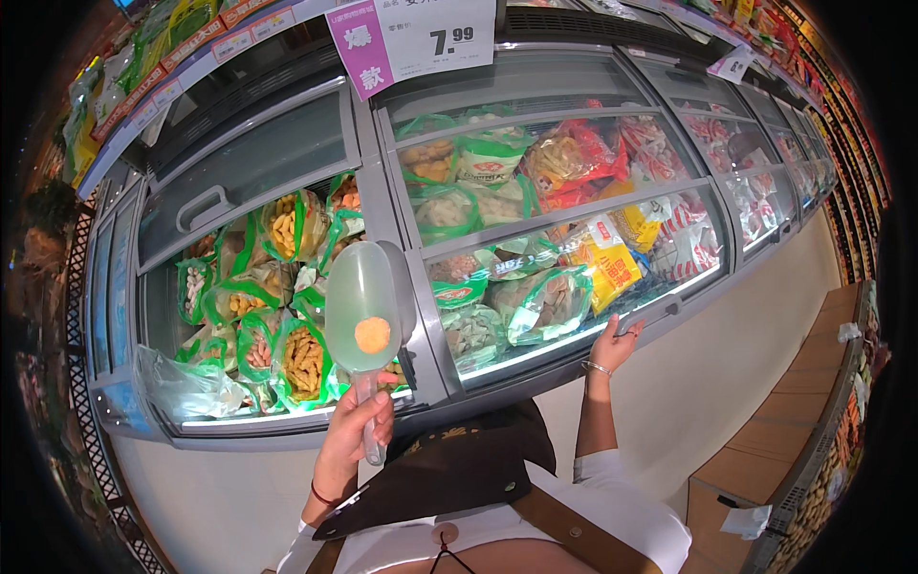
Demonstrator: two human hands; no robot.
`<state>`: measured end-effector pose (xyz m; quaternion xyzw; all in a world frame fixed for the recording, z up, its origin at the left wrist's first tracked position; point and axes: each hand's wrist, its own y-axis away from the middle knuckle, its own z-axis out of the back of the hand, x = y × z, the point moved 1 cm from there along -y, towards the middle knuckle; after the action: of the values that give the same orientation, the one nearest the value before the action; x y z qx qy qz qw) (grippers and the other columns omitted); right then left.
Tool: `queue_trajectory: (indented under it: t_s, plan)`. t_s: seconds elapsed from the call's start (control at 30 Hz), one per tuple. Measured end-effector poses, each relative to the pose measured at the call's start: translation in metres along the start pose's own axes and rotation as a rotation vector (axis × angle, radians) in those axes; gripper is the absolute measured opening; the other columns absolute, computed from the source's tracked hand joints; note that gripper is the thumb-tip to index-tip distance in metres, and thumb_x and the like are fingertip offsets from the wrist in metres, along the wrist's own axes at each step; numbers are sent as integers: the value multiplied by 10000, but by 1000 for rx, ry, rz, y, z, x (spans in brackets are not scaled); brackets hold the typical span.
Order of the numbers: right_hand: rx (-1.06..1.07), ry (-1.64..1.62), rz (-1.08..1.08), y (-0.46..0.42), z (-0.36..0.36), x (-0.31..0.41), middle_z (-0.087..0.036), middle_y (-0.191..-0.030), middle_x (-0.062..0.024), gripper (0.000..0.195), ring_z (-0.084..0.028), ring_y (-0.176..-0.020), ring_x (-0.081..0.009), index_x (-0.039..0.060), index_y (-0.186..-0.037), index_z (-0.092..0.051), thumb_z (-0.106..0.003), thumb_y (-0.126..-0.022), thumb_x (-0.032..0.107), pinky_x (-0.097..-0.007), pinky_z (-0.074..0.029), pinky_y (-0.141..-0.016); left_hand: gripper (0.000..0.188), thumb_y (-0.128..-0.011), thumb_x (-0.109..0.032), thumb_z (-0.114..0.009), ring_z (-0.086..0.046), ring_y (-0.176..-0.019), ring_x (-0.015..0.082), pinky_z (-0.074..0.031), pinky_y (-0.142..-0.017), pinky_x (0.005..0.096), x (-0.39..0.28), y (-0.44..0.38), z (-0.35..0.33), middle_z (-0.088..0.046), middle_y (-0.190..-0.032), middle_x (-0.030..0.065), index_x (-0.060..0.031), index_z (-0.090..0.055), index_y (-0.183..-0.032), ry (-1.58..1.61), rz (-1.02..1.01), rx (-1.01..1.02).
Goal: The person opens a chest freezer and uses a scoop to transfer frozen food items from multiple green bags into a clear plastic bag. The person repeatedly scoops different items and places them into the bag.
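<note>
My left hand (358,423) is closed around the handle of a translucent plastic scoop (358,301). One round, orange-yellow food piece (373,335) lies in the scoop's bowl. The scoop is over the right edge of an open freezer section, above green-edged bags of frozen food (301,362). My right hand (615,348) is at the grey handle (649,313) on the front of the neighbouring freezer section, its fingers on the handle's left end. Under that section's glass lie more bags, among them a yellow bag (601,264).
A sliding glass lid with a curved handle (203,206) covers the back of the left section. A price sign (437,39) hangs over the freezers. Cardboard boxes (746,459) and a crate with produce (807,502) stand at the right. More freezer sections run off to the upper right.
</note>
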<state>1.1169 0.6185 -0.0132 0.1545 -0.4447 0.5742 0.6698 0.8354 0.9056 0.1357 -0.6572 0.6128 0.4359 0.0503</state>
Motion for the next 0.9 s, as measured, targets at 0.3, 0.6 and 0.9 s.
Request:
queue_trajectory:
  t_s: [0.3, 0.6, 0.9]
  plan:
    - [-21, -151, -182, -1, -2, 8, -342, -1343, -277, 428, -320, -1278, -348, -124, -1154, -465, -608, -813, 93, -370, -271, -1032, 303, -885, -156, -541, -415, -418, 76, -346, -381, 212, -18, -35, -68, -423, -614, -5, -26, -474, -1151, -158, 99, -37]
    - [417, -133, 310, -107, -126, 92, -200, -1354, -373, 669, -63, -1310, -487, -163, -1196, -363, -545, -851, 382, -495, -80, -1074, 289, -889, -136, -505, -402, -405, 72, -324, -352, 206, -32, -68, -87, -430, -625, 2, -15, -468, -1149, -34, 50, -43]
    - [914, -84, 358, -228, -251, 151, -462, -1215, -261, 498, -441, -1120, -399, -16, -1001, -613, -512, -847, 447, -393, -352, -940, 295, -875, -141, -509, -409, -432, 76, -332, -367, 204, -12, -87, -70, -427, -645, 2, -4, -464, -1132, 131, 217, 23]
